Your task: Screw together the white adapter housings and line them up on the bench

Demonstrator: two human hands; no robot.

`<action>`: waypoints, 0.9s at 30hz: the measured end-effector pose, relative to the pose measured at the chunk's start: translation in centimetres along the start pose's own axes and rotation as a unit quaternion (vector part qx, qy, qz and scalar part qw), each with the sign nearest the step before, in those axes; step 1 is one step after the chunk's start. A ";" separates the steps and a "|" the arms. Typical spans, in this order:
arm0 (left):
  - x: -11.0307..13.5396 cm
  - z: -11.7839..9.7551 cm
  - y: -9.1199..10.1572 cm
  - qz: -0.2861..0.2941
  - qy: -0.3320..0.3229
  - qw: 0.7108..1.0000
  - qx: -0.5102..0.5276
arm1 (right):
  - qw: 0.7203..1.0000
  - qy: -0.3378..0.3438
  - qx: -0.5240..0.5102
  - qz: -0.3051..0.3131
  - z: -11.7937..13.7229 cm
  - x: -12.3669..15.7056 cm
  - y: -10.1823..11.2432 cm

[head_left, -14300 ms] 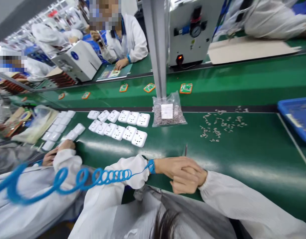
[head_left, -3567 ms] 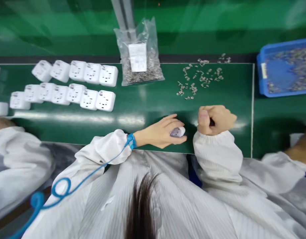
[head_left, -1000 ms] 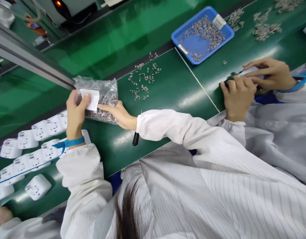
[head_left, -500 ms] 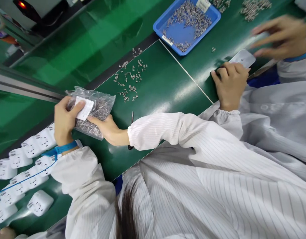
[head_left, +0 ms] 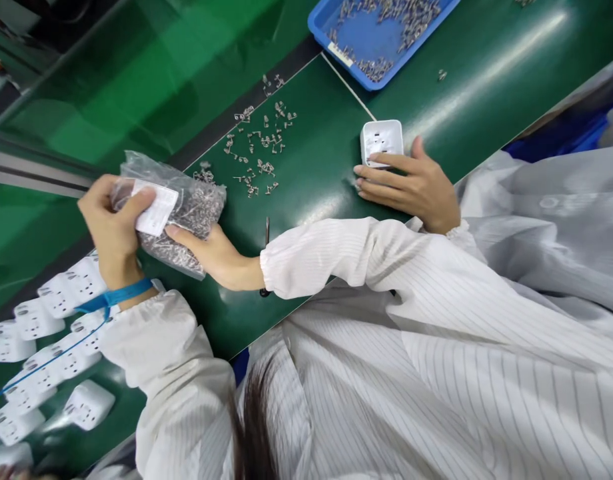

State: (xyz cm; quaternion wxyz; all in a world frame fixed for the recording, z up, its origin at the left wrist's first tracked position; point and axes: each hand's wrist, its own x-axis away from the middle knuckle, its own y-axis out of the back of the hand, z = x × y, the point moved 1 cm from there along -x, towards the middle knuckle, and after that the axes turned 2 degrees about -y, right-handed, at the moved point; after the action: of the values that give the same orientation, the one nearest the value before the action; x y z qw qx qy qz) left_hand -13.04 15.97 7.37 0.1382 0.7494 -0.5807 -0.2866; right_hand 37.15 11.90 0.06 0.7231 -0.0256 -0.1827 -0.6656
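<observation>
A clear plastic bag (head_left: 191, 220) full of small metal screws or similar parts, with a white label (head_left: 156, 208), is held just above the green table. My left hand (head_left: 117, 217), with a blue wrist strap, grips the bag's left end, thumb over the label. My right hand (head_left: 214, 257) clasps its lower side, thumb on top and fingers hidden beneath. A small cluster of metal parts (head_left: 204, 175) shows at the bag's upper edge; whether it lies inside or outside I cannot tell. More loose metal parts (head_left: 266, 143) are scattered on the table beyond.
A screwdriver-like tool (head_left: 267, 230) lies partly under my right sleeve. White socket units (head_left: 61, 293) stand in rows at left. A blue tray (head_left: 369, 43) of metal parts sits at the back. A co-worker's hand (head_left: 411, 183) touches another white socket unit (head_left: 381, 141) at right.
My hands and the bag have shifted slightly left and up, and a cluster of parts now shows at its upper edge. The co-worker's hand has moved left, where a white socket unit now stands.
</observation>
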 end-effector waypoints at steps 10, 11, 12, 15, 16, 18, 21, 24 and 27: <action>0.0 -0.4 0.2 0.002 -0.013 1.000 0.003 | 0.950 0.232 -0.209 0.016 -2.5 -0.4 8.6; 0.0 -0.5 0.2 0.001 -0.015 1.000 0.004 | 0.964 0.211 -0.158 -0.032 -2.7 -0.7 8.7; -0.1 -0.6 0.2 -0.004 -0.019 1.000 0.006 | 0.974 0.190 -0.108 -0.064 -2.8 -0.8 8.5; -0.2 -1.0 0.3 -0.010 -0.023 1.000 0.010 | 0.980 0.182 -0.020 -0.074 -2.7 -0.9 8.0; -0.2 -1.2 0.3 -0.008 -0.025 1.000 0.009 | 0.978 0.197 -0.028 -0.059 -2.7 -0.9 7.8; -0.2 -1.6 0.4 -0.006 -0.031 0.999 0.008 | 0.969 0.227 -0.093 -0.017 -2.8 -0.8 7.8; -0.4 -2.3 0.5 -0.029 -0.036 0.999 0.017 | 0.931 0.279 -0.216 0.091 -3.3 -0.9 7.9; -0.8 -2.8 0.4 -0.036 -0.017 0.999 0.013 | 0.801 0.347 -0.303 0.384 -3.4 -0.7 7.5; -1.2 -3.0 0.3 -0.026 -0.003 0.999 0.024 | 0.778 0.383 -0.254 0.428 -3.1 -0.5 7.2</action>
State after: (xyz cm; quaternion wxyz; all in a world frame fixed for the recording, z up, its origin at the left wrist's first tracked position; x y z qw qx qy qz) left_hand -11.68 16.67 10.28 0.1104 0.7667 -0.5679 -0.2784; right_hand 44.89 12.34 -1.51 0.9111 -0.0266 0.3149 -0.2646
